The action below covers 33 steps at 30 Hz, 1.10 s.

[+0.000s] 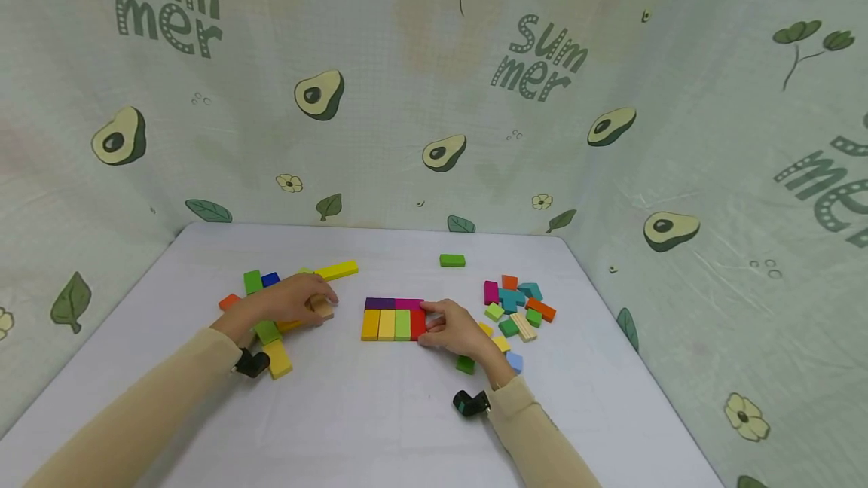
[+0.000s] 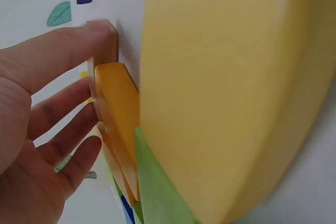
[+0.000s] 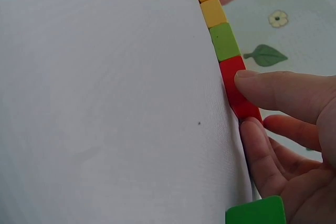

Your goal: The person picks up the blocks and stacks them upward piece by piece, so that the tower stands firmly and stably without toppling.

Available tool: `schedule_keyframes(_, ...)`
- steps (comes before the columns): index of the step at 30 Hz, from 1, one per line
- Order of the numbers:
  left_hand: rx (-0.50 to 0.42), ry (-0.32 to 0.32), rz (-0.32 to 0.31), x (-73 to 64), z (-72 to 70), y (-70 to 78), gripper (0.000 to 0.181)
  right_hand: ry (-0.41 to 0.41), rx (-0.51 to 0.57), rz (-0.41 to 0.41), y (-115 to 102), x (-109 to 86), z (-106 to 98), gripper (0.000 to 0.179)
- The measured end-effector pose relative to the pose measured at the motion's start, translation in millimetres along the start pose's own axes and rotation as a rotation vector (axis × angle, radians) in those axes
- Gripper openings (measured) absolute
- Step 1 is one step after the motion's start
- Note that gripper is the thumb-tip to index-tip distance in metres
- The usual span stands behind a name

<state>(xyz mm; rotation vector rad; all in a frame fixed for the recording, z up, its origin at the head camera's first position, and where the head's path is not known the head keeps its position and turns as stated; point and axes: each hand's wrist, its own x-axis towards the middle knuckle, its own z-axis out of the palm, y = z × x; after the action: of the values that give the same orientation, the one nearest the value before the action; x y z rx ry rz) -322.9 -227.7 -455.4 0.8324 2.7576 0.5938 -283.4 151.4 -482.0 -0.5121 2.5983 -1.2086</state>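
On the white table, a flat rectangle of blocks has a purple block (image 1: 380,303) and a magenta block (image 1: 408,303) along the back. In front of them stand an orange-yellow block (image 1: 370,325), a pale yellow block (image 1: 386,325), a light green block (image 1: 402,325) and a red block (image 1: 417,324). My right hand (image 1: 457,328) holds the red block at its right end, thumb on its near face in the right wrist view. To the left, my left hand (image 1: 290,301) pinches a plain wooden block (image 2: 109,51) beside an orange block (image 2: 118,90).
Under and around the left forearm lie loose blocks, among them a yellow block (image 1: 277,359) and a long yellow block (image 1: 337,270). A mixed pile with a teal block (image 1: 511,299) lies to the right. Farther back is a lone green block (image 1: 452,260). Patterned cloth surrounds the table.
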Motion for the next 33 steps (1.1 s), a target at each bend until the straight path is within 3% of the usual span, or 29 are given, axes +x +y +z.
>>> schedule_keyframes(11,-0.012,0.023,0.021,4.1,5.8,-0.2,0.023,-0.001,0.002,0.001,0.4,0.5,0.5,0.068)
schedule_keyframes(33,-0.020,0.011,0.025,1.3,-1.3,3.8,0.022,-0.001,0.002,-0.007,2.4,-0.4,-0.3,0.068)
